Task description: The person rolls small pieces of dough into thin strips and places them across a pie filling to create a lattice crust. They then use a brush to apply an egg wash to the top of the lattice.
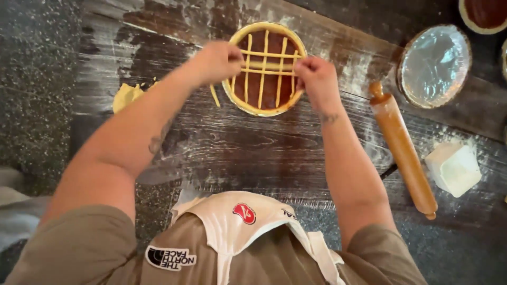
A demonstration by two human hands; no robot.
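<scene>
The left hand [219,60] and the right hand [315,76] hold one thin dough strip [266,71] between them, each hand pinching one end with closed fingertips. The strip lies across the tart [265,68], and its long axis runs from 9 o'clock to 3 o'clock, nearly level, over the middle of the dark filling. Just above it there is one more cross strip [269,54] with the same direction. Under both, four long strips [264,68] run from 12 o'clock to 6 o'clock, so a lattice is formed.

The tart is round, with a pale dough rim, and it stands on a dark wooden table [237,142] dusted with flour, at 12 o'clock from the person. A loose short strip [214,96] lies on the wood at 8 o'clock from the tart, tilted. A lump of dough [127,96] lies at 9 o'clock, well apart. At 4 o'clock from the tart lies a wooden rolling pin [402,148], its long axis going from 11 o'clock to 5 o'clock. An empty foil pan [434,66] stands at 3 o'clock, and a white square container [453,168] is just beside the rolling pin's lower end.
</scene>
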